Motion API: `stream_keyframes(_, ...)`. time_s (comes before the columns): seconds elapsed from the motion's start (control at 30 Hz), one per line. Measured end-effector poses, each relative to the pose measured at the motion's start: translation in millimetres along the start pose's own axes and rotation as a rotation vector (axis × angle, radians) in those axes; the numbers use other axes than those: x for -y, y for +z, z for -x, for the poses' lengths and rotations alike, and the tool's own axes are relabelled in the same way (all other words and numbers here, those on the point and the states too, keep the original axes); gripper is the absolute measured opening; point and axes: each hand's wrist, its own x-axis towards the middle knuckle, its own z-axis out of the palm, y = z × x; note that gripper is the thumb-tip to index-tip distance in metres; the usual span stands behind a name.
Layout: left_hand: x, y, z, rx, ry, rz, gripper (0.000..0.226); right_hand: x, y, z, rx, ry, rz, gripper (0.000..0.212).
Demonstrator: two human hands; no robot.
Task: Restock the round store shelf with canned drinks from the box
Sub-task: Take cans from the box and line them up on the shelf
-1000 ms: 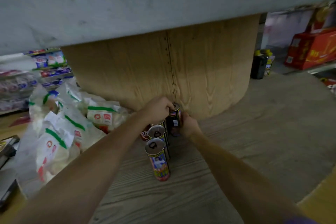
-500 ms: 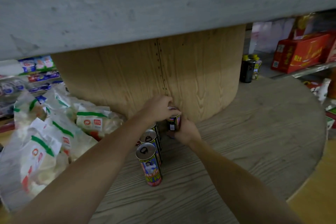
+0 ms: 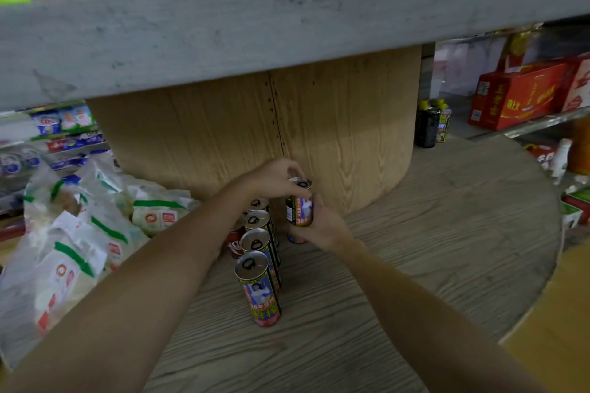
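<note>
We see the right hand (image 3: 322,226) wrapped around the lower body of a can (image 3: 299,202) from the right, fingers curled on it. The left hand (image 3: 271,180) comes over from the left with its fingertips pinching the can's top rim. The can stands upright, lifted a little; another can's base seems to show just under the right hand, though it is mostly hidden. All this happens close against the wooden centre column (image 3: 319,137) of the round shelf (image 3: 447,249), far from the shelf's outer edge.

Just left of the held can, a row of cans (image 3: 260,265) runs from the column toward the near edge, each upright with its pull tab up; the nearest can (image 3: 258,289) stands at the row's front end. Behind the row a red can (image 3: 234,244) is partly visible. White snack bags (image 3: 79,249) with green stripes crowd the shelf's left side. By the column's right side, at the far edge, stand dark bottles (image 3: 427,126), and beyond them red cartons (image 3: 517,96) sit on another rack.
</note>
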Motion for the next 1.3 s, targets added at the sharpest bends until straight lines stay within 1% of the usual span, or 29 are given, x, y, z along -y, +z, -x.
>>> stream_keyframes(0.07,4,-11,6,0.074,-0.009,0.087,0.043,-4,-3,-4,0.091,-0.016,-0.128,0.079)
stream_keyframes(0.1,5,-14,8,0.086,0.0,0.107,0.044,-6,-4,-6,0.107,-0.025,-0.135,0.08)
stream_keyframes(0.13,8,-15,8,0.092,0.011,0.118,0.045,-7,-4,-9,0.122,-0.038,-0.13,0.078)
stream_keyframes(0.23,16,-13,4,0.128,0.019,0.084,0.048,-6,0,-14,0.176,-0.057,-0.051,0.05)
stream_keyframes(0.33,24,-8,-1,0.194,0.01,-0.07,0.05,-7,7,-18,0.197,-0.048,0.029,0.046)
stream_keyframes(0.43,28,1,-3,0.172,0.065,-0.136,0.054,-9,15,-23,0.16,-0.033,0.093,0.038)
stream_keyframes(0.47,29,2,-3,0.139,0.087,-0.179,0.053,-9,18,-25,0.146,-0.02,0.093,0.042)
stream_keyframes(0.57,36,3,-7,0.038,0.123,-0.272,0.044,-9,29,-30,0.107,0.029,0.097,0.074)
stream_keyframes(0.63,38,3,-6,0.045,0.122,-0.3,0.039,-10,36,-33,0.105,0.052,0.087,0.084)
stream_keyframes(0.7,42,5,-6,0.06,0.128,-0.31,0.035,-10,41,-32,0.092,0.053,0.096,0.084)
stream_keyframes(0.8,44,10,-5,0.04,0.162,-0.327,0.028,-9,45,-31,0.048,0.049,0.134,0.085)
stream_keyframes(0.93,48,14,-6,-0.004,0.179,-0.322,0.024,-9,47,-30,0.027,0.095,0.089,0.077)
stream_keyframes(1.0,49,17,-6,-0.023,0.184,-0.313,0.021,-11,46,-30,0.024,0.096,0.088,0.077)
stream_keyframes(1.13,48,22,-2,-0.052,0.181,-0.293,0.013,-7,43,-27,0.048,0.102,0.123,0.079)
stream_keyframes(1.3,44,23,6,-0.057,0.19,-0.301,0.011,6,40,-13,0.009,0.221,0.119,0.089)
